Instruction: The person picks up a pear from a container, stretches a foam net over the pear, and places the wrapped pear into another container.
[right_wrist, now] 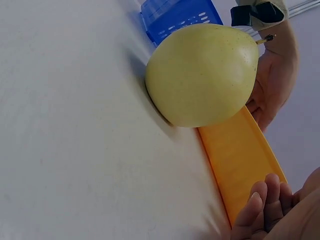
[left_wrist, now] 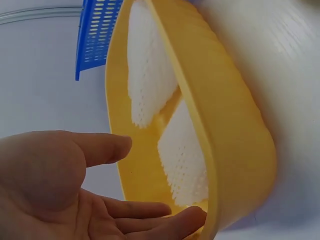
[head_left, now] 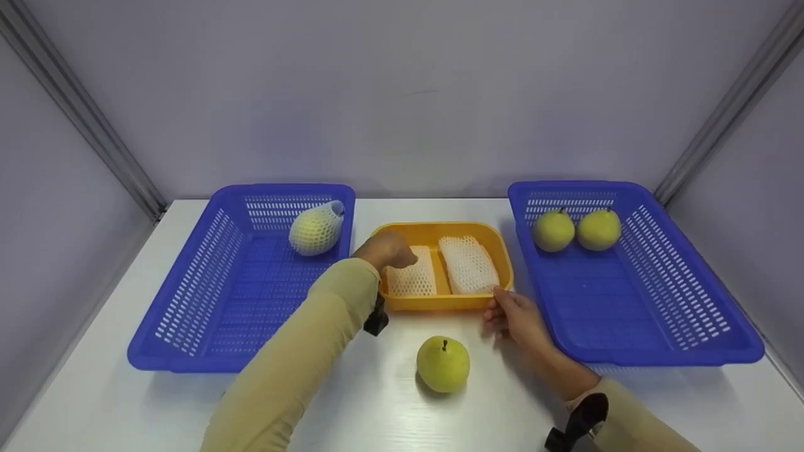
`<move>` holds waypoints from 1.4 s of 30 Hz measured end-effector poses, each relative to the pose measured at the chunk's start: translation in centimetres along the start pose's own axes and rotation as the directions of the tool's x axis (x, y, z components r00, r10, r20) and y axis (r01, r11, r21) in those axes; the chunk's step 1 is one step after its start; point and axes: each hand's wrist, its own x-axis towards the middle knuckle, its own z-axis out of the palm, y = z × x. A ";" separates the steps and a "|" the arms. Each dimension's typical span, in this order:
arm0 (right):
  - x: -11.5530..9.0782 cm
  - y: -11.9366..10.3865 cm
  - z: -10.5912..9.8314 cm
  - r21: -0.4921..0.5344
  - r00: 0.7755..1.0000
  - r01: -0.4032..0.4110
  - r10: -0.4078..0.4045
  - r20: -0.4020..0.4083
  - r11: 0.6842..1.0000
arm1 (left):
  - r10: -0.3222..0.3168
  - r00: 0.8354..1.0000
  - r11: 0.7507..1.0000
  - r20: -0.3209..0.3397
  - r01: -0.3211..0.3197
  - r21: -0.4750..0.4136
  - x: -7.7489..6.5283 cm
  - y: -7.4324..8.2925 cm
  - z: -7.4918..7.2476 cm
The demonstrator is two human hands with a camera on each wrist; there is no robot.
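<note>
The left hand's (head_left: 386,250) grip is wide over flat, perforated foam netting (head_left: 411,280) at the smooth orange tray's (head_left: 443,303) nine o'clock; whether the right hand (head_left: 520,319), at its four o'clock rim, holds it I cannot tell. Netting looks light, squashy, best pinched by an edge; the round pear (head_left: 443,365), at the tray's six o'clock, probably bruises: cup it.

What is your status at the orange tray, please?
Left hand empty, beside left foam netting. Right hand at tray's near right corner. Bare pear on table, tray's near side. Nothing seen blocking left hand.
</note>
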 end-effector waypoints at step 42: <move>0.0 0.4 0.4 -0.018 0.997 0.065 -0.066 -0.035 0.998 | 0.020 0.980 0.999 -0.200 -0.025 -0.025 1.5 -0.2 2.0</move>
